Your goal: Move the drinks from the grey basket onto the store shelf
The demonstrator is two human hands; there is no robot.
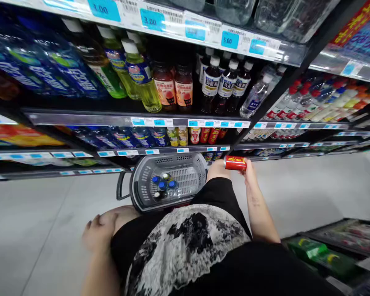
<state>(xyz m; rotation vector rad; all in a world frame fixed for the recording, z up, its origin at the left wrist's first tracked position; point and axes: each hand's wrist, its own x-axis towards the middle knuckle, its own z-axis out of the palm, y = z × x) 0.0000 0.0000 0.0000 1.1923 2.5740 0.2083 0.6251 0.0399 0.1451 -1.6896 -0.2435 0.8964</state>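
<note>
Red can [235, 163] held sideways by the right knee, fingers of the right hand [249, 169] closed round its end; yellow characters, not legible. Left hand [99, 234] blurred, loosely open, empty, at the left knee. Price tags [230, 40] read 3.00, 5.00; dark bottles [211, 82] labelled oolong tea in Chinese. Grey basket [143, 191] between knees; pale floor [24, 209], store aisle.
</note>
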